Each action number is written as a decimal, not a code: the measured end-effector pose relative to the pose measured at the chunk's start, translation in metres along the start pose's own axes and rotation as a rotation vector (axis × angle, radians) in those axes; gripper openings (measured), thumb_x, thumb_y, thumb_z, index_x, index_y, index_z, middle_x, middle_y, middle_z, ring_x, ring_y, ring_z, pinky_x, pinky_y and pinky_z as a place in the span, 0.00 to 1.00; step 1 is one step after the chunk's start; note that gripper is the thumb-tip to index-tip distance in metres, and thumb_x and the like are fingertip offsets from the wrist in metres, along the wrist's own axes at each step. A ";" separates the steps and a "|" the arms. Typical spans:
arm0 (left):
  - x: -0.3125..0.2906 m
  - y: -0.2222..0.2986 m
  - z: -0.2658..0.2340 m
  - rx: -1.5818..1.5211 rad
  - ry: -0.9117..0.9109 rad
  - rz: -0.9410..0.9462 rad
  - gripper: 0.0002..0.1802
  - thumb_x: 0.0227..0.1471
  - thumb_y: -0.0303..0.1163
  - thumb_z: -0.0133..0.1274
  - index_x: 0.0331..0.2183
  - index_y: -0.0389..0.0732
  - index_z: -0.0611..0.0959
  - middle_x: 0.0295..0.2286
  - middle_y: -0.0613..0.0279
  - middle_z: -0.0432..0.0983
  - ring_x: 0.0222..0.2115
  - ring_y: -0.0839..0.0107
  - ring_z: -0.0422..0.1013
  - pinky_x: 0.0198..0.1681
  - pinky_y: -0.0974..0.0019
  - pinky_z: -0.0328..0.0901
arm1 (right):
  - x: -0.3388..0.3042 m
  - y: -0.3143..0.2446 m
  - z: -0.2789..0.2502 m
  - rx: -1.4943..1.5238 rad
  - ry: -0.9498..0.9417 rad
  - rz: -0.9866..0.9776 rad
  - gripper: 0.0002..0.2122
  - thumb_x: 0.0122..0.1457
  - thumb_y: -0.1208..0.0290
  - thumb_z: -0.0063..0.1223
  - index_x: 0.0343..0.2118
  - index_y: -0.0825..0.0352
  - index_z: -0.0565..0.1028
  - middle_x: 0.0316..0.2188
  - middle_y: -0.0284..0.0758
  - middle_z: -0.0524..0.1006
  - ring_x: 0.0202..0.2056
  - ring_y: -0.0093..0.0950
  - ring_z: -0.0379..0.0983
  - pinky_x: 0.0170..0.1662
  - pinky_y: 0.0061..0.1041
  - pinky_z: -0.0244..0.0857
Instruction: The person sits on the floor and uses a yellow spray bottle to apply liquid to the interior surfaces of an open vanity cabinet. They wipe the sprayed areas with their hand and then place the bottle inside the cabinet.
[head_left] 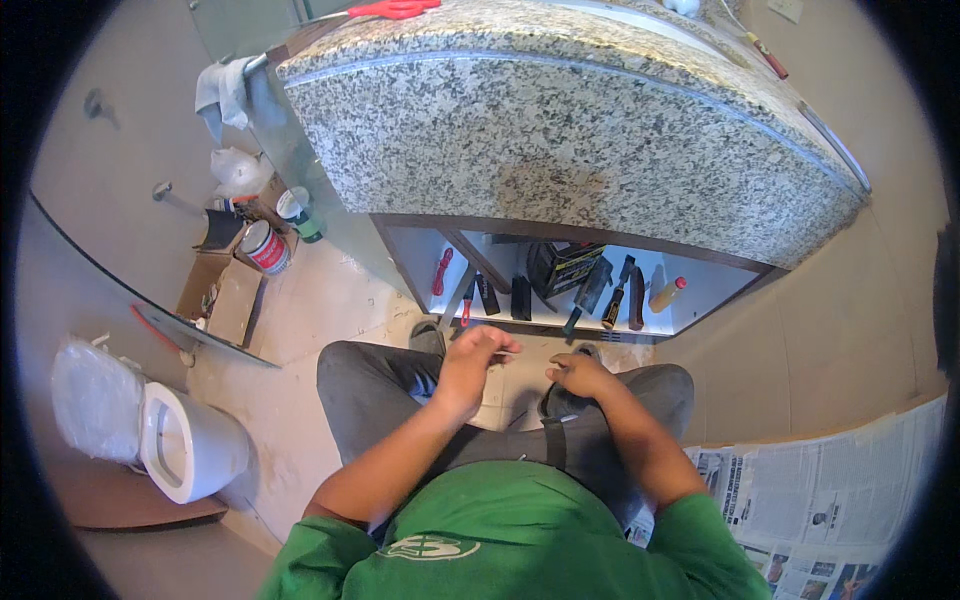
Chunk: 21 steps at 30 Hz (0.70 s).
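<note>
My left hand [472,366] hovers above my lap before the low cabinet, its fingers loosely bent toward the right and nothing visible in them. Facing it, a short gap away, my right hand [580,376] has bent fingers, with thumb and forefinger slightly apart; it too appears to hold nothing. Just beyond both hands, tools lie on the white cabinet shelf [405,250]: a red-handled tool [466,309], a trowel-like blade with a green handle [588,296], a dark-handled tool [613,308] and a brown-handled one [637,300]. Among them sits a black box [560,268].
A speckled granite countertop front [560,140] overhangs the shelf. A small bottle [667,294] stands at the shelf's right. Red-handled scissors or pliers [395,9] lie on top. Leftward are a paint can [265,248], cardboard box [238,304] and toilet [190,445]; newspaper [830,500] lies at right.
</note>
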<state>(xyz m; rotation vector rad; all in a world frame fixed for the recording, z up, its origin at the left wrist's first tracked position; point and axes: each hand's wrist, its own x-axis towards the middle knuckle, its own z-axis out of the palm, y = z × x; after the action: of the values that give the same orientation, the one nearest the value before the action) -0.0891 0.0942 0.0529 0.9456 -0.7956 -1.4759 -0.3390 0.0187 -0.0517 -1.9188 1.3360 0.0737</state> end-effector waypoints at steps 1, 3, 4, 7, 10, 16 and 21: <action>0.008 -0.005 0.000 -0.012 0.019 0.005 0.14 0.64 0.40 0.49 0.35 0.39 0.79 0.33 0.59 0.79 0.38 0.72 0.74 0.45 0.67 0.65 | 0.013 0.031 0.014 0.077 0.046 -0.020 0.25 0.60 0.49 0.54 0.53 0.63 0.76 0.47 0.46 0.78 0.49 0.44 0.75 0.54 0.38 0.66; 0.019 -0.011 -0.006 -0.023 0.084 0.014 0.18 0.65 0.43 0.48 0.28 0.41 0.78 0.27 0.63 0.77 0.33 0.75 0.74 0.41 0.69 0.65 | 0.024 0.045 0.024 0.061 0.002 0.012 0.24 0.60 0.49 0.54 0.52 0.62 0.77 0.46 0.46 0.79 0.49 0.43 0.76 0.53 0.37 0.67; 0.023 -0.012 -0.011 0.062 0.125 0.055 0.20 0.65 0.44 0.48 0.27 0.41 0.78 0.25 0.63 0.76 0.31 0.76 0.73 0.38 0.70 0.65 | 0.025 0.034 0.018 -0.034 -0.079 0.067 0.25 0.60 0.48 0.53 0.52 0.63 0.77 0.48 0.47 0.78 0.51 0.44 0.74 0.55 0.38 0.66; 0.050 -0.013 -0.016 0.296 0.219 0.161 0.25 0.65 0.48 0.48 0.23 0.40 0.77 0.20 0.65 0.73 0.24 0.78 0.71 0.29 0.72 0.63 | 0.025 0.036 0.017 0.002 -0.140 0.067 0.25 0.60 0.46 0.52 0.51 0.64 0.77 0.50 0.48 0.77 0.53 0.44 0.73 0.56 0.38 0.65; 0.085 -0.006 -0.026 0.458 0.334 0.209 0.29 0.63 0.51 0.50 0.19 0.40 0.77 0.15 0.67 0.70 0.18 0.79 0.68 0.22 0.72 0.60 | 0.025 0.034 0.013 0.099 -0.128 0.027 0.25 0.60 0.46 0.52 0.49 0.64 0.78 0.50 0.48 0.77 0.52 0.44 0.73 0.55 0.39 0.65; 0.140 0.012 -0.030 0.571 0.398 0.220 0.32 0.63 0.52 0.50 0.14 0.40 0.76 0.15 0.65 0.72 0.18 0.77 0.67 0.24 0.71 0.60 | 0.032 0.044 0.018 0.133 -0.080 0.045 0.24 0.60 0.46 0.53 0.46 0.64 0.79 0.47 0.47 0.78 0.50 0.45 0.74 0.54 0.40 0.66; 0.158 0.001 -0.029 0.578 0.395 0.200 0.32 0.63 0.52 0.50 0.14 0.41 0.76 0.13 0.66 0.70 0.16 0.77 0.65 0.23 0.70 0.59 | 0.033 0.047 0.018 0.137 -0.060 0.017 0.22 0.59 0.47 0.54 0.43 0.64 0.80 0.43 0.46 0.80 0.47 0.43 0.76 0.52 0.38 0.67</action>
<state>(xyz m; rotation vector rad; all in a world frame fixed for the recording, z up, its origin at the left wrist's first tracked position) -0.0657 -0.0615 0.0224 1.4844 -1.0044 -0.8495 -0.3559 -0.0025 -0.1057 -1.7774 1.2842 0.0464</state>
